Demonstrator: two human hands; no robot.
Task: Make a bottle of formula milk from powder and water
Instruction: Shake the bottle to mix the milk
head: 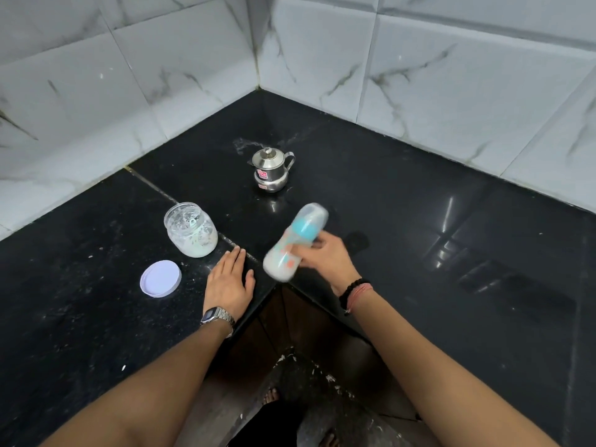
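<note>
Gripping tilted bottle (295,241), right hand (325,258)

This looks like a home kitchen. A shiny black stone counter (419,204) fills a corner, white marble tiles (451,75) cover the walls, and a small steel pot (272,171) sits near the middle.

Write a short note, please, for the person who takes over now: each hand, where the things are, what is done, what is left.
Right hand grips the baby bottle, tilted and blurred, capped, milky liquid inside.
Left hand rests flat on the black counter.
Powder jar stands open beside the left hand, its white lid lying nearer the counter edge.
Steel pot stands behind, lid on.
Done: bottle appears filled and closed.
Left: probably finish mixing, put the lid on the jar.
</note>
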